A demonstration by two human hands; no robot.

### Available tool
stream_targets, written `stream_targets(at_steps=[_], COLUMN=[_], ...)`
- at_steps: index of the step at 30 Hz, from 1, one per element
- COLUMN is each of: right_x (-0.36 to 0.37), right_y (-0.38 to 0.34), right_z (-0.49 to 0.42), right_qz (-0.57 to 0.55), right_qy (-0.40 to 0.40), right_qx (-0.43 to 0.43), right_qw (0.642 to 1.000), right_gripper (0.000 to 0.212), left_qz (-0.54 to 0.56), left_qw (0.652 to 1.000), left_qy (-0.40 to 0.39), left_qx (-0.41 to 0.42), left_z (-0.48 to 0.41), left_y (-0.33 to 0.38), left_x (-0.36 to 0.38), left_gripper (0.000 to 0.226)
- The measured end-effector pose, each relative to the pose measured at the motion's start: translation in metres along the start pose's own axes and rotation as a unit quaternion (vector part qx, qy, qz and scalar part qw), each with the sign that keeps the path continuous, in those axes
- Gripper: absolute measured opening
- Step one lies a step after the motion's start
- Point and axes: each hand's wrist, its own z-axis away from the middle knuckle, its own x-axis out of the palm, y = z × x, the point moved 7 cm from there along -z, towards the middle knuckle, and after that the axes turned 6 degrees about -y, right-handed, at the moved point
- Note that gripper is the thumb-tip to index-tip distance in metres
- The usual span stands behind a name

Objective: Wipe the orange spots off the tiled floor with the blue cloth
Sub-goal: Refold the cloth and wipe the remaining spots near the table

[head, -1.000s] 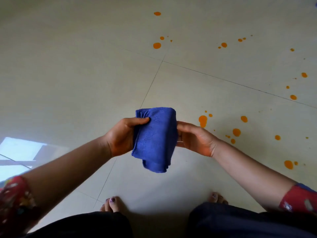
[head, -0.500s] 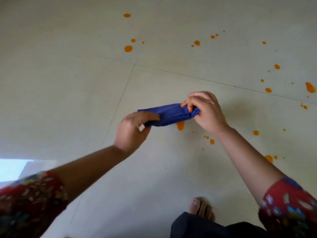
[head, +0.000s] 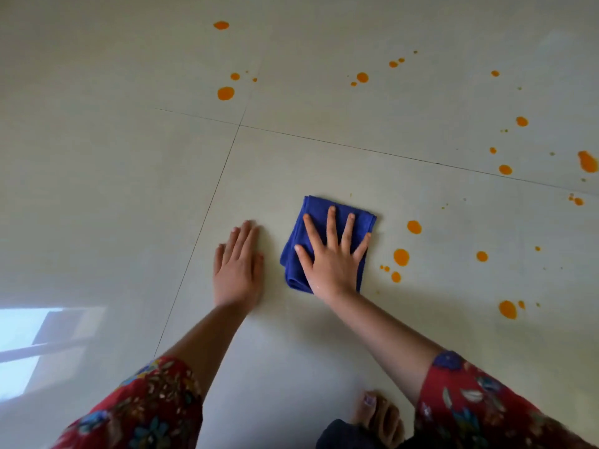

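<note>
1. Fingers (head: 330, 222) of the right hand (head: 330, 264) are straight and spread wide, lying flat on top of the blue cloth (head: 319, 207), with the palm down on it as well.
2. The blue cloth lies on the tiled floor (head: 129, 157) under those fingers. It seems to be folded into a thick pad. Its far edge shows just past the fingertips, and a rolled corner shows beside the thumb.
3. The left hand (head: 238, 270) lies flat on bare tile on the thumb side of the right hand. Its fingers (head: 241, 238) are straight and close together, just beside the cloth and not touching it.
4. The nearest orange spots (head: 401, 257) sit on the little-finger side of the right hand, near the cloth but apart from it. Many more are scattered well beyond the fingertips and farther out on that same side.
5. Whether any spot lies under the cloth cannot be told.
6. One grout line (head: 201, 228) runs along the outer side of the left fingers, and another crosses the floor beyond both sets of fingertips.
7. Behind the wrists, red flowered sleeves (head: 146, 406) cover both upper forearms, and a bare foot (head: 377, 416) shows below the right forearm.
</note>
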Motion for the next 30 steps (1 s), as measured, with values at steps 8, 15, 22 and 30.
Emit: stream_targets(at_steps=[8,15,22,30], right_x=[-0.021,0.0,-0.015,-0.032], right_y=[0.016,0.02,-0.019,0.052], right_z=[-0.041,0.023,-0.034,-0.077], right_qz=[-0.021,0.005,-0.012,0.05], right_qy=[0.057,0.029,0.042,0.054], right_qx=[-0.086,-0.253,-0.189,-0.007], right_qw=[0.994,0.967,0.981,0.997], right_gripper=[0.05,0.05,0.051,0.067], left_qz=[-0.026,-0.02,-0.022,-0.018], left_qw=[0.999,1.0,0.999,1.0], left_qy=[0.021,0.018,0.021,0.024], left_qx=[0.007,0.006,0.009,0.01], left_z=[-0.001,0.0,0.0,-0.001], left_y=[-0.006,-0.008,-0.008,-0.01], left_x=[0.01,0.01,0.008,0.012], left_gripper=[0.057,0.057,0.057,0.058])
